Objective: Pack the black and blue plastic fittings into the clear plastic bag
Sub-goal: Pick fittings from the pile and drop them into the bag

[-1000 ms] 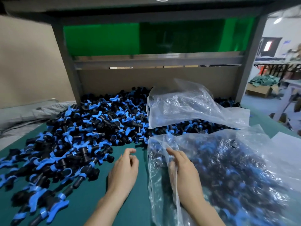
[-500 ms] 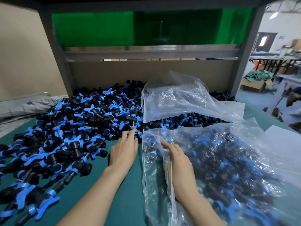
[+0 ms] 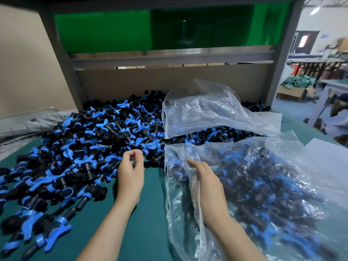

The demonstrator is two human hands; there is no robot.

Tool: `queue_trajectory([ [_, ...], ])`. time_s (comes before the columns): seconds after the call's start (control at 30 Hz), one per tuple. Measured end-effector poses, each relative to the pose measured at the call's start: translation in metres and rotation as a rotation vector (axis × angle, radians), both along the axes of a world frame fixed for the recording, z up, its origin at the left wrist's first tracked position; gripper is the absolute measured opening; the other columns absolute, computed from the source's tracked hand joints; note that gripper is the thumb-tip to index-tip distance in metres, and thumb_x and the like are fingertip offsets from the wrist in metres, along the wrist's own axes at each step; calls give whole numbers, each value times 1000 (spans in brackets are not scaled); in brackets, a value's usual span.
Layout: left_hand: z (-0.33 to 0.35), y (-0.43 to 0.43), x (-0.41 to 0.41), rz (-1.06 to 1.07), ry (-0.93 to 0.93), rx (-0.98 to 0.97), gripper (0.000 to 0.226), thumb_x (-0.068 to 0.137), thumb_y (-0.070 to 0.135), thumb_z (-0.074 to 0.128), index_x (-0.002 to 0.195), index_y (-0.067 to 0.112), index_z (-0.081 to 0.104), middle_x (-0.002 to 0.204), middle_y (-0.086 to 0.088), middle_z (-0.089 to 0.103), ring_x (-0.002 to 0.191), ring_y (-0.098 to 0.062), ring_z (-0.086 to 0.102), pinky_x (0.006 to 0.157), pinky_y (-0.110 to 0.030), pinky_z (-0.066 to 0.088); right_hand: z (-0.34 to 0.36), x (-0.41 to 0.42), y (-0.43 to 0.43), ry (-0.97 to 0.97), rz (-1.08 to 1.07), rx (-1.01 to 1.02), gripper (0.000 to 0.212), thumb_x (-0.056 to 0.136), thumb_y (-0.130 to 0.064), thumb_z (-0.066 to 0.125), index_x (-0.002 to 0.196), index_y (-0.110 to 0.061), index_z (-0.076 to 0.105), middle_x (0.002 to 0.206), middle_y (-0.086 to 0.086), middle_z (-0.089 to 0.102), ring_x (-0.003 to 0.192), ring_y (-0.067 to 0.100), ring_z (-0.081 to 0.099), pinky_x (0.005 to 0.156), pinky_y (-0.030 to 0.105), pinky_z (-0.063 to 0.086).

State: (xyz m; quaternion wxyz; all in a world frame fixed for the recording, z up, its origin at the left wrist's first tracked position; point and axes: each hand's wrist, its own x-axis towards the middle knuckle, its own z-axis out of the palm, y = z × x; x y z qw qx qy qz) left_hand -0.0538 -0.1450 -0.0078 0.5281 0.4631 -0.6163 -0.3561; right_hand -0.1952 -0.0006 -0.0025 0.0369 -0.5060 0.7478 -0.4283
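fittings [image 3: 105, 132] ahead-left of left hand [image 3: 130, 178]: moulded plastic, matt black bodies, smooth blue handles | clear bag [image 3: 263, 185] at right hand [image 3: 209, 187]: thin glossy crinkled film | table [image 3: 146, 232] under both hands: matt green cloth | frame [image 3: 169, 57] beyond: dull grey metal

Green-covered worktop [image 3: 146, 232] runs the full width. At its back I see a grey metal frame [image 3: 169, 57], with a green panel [image 3: 103, 29] above and cardboard backing [image 3: 150, 81] below. Grey quilted cloth [image 3: 28, 125] is bunched at far left. Off right, a cardboard box [image 3: 293, 94] is heaped with green fabric [image 3: 299, 81]; blurred tables beyond.
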Motion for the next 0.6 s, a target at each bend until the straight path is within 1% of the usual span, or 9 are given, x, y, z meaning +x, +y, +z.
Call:
queue_trajectory([
  [0.07, 1, 2, 4, 28, 75, 27, 25, 100, 48, 44, 88, 29, 56, 66, -1, 56, 52, -13, 46, 51, -33, 39, -1, -1, -1, 6, 4, -3, 68, 93, 11, 39, 141, -36, 45, 138, -18, 51, 122, 12, 53, 102, 32, 45],
  [0.13, 1, 3, 8, 57, 111, 48, 37, 100, 50, 42, 81, 20, 52, 60, 2, 50, 48, -12, 41, 50, -32, 36, -2, -1, -1, 4, 5, -6, 66, 94, 9, 39, 141, -37, 45, 139, -18, 51, 123, 12, 52, 103, 35, 45],
  [0.2, 1, 5, 11, 60, 141, 71, 44, 100, 50, 43, 76, 13, 47, 58, 4, 44, 52, -15, 40, 53, -33, 35, -3, -1, -1, 6, 9, -10, 65, 95, 8, 39, 140, -38, 46, 139, -19, 51, 123, 13, 53, 103, 36, 46],
  [0.3, 3, 10, 13, 35, 170, 105, 45, 100, 51, 43, 77, 12, 45, 59, 6, 38, 59, -19, 36, 56, -36, 32, -4, -2, -2, 3, 6, -14, 65, 95, 8, 39, 140, -38, 46, 138, -18, 52, 122, 13, 53, 103, 38, 47],
  [0.37, 4, 13, 14, 16, 171, 113, 45, 99, 51, 44, 75, 13, 42, 54, 10, 33, 58, -19, 33, 52, -34, 29, -4, -1, -3, 6, 6, -17, 63, 95, 7, 41, 140, -37, 47, 138, -19, 52, 122, 13, 54, 102, 36, 47],
  [0.5, 5, 22, 17, 21, 139, 94, 51, 98, 52, 45, 63, 21, 24, 51, 9, 20, 50, -14, 20, 43, -24, 17, -4, -2, -3, 18, 1, -14, 64, 95, 8, 41, 140, -37, 47, 138, -18, 52, 121, 15, 54, 102, 36, 46],
  [0.6, 5, 27, 17, 17, 130, 96, 50, 98, 48, 45, 63, 22, 21, 52, 7, 18, 49, -14, 16, 43, -27, 15, -5, -2, -3, 12, 2, -10, 62, 96, 6, 41, 141, -37, 46, 140, -18, 51, 123, 14, 53, 104, 37, 46],
])
